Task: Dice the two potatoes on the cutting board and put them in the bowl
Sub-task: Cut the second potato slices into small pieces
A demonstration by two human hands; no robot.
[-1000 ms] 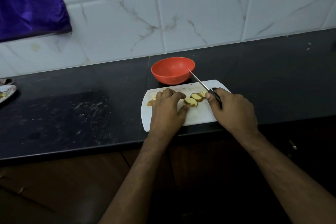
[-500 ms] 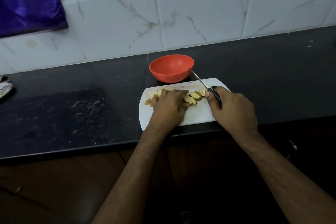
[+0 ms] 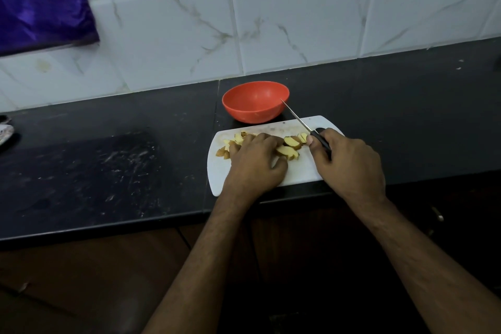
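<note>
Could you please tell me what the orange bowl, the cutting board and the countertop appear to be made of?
The bowl looks like matte plastic: uniform orange, soft sheen, thin rim. The cutting board seems white plastic, thin with rounded corners and faint stains. The countertop appears to be polished black stone, perhaps granite: dark, slightly reflective, with pale scuffs and a seam.

Left hand (image 3: 256,161) palm-down, right hand (image 3: 349,164) apparently clenched.

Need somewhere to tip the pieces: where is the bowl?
The orange bowl sits on the black counter, just behind the white cutting board.
</note>
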